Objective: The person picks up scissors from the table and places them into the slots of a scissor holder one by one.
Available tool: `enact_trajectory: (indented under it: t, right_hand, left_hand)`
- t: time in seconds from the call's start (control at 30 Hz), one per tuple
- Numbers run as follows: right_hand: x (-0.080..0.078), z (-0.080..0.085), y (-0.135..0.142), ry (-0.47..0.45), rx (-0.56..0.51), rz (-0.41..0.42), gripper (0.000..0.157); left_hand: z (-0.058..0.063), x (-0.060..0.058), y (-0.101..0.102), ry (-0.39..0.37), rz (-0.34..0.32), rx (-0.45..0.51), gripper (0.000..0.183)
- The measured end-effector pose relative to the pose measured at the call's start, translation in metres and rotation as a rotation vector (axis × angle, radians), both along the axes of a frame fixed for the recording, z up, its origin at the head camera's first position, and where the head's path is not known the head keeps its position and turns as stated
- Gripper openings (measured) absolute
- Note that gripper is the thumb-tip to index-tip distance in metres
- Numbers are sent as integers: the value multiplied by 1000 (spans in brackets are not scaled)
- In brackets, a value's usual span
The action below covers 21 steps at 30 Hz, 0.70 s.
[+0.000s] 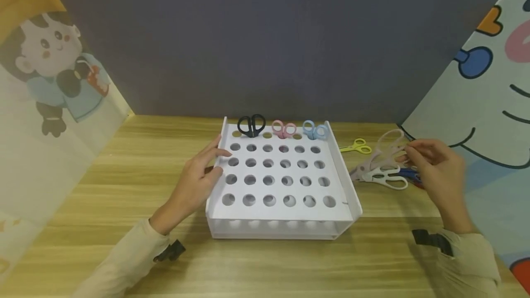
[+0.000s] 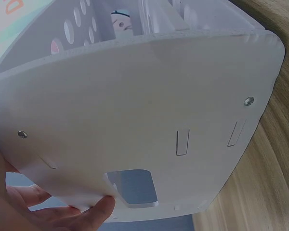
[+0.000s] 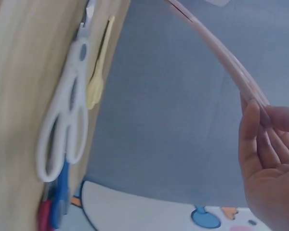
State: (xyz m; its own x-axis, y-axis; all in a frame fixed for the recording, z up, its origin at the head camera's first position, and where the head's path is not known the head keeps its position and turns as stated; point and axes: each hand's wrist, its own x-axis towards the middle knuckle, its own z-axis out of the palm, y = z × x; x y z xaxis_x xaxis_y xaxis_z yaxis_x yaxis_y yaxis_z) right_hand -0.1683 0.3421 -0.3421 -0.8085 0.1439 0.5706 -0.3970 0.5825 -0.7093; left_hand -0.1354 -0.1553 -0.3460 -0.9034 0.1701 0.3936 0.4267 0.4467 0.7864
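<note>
A pair of pale pink scissors (image 1: 378,153) has one handle loop pinched between thumb and fingers of my right hand (image 1: 443,169). In the right wrist view those scissors (image 3: 231,62) appear edge-on, slanting up from the fingers. My left hand (image 1: 194,183) rests against the left side of a white rack (image 1: 279,210) with rows of round holes, one finger lying over its top edge. In the left wrist view, a fingertip touches the side panel (image 2: 111,120) beside a cutout. Black scissors (image 1: 251,125), pink scissors (image 1: 284,128) and blue scissors (image 1: 314,129) stand handles up in the rack's back row.
Right of the rack lie white scissors (image 1: 385,177), yellow scissors (image 1: 357,146) and blue-handled scissors (image 1: 410,174), with something red beside them. A dark grey panel (image 1: 232,40) rises behind the wooden table (image 1: 165,137). Cartoon-printed walls flank both sides.
</note>
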Motion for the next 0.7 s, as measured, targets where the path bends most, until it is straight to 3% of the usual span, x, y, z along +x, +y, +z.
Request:
enact_trajectory:
  t: [0.33,0.7]
  right_hand:
    - [-20,24,-23,25,64,93,18]
    - [-22,44,-49,33,65,131,17]
  left_hand:
    - [1,3,0,10,10,-14,29]
    - [3,5,3,11,28,-30,30]
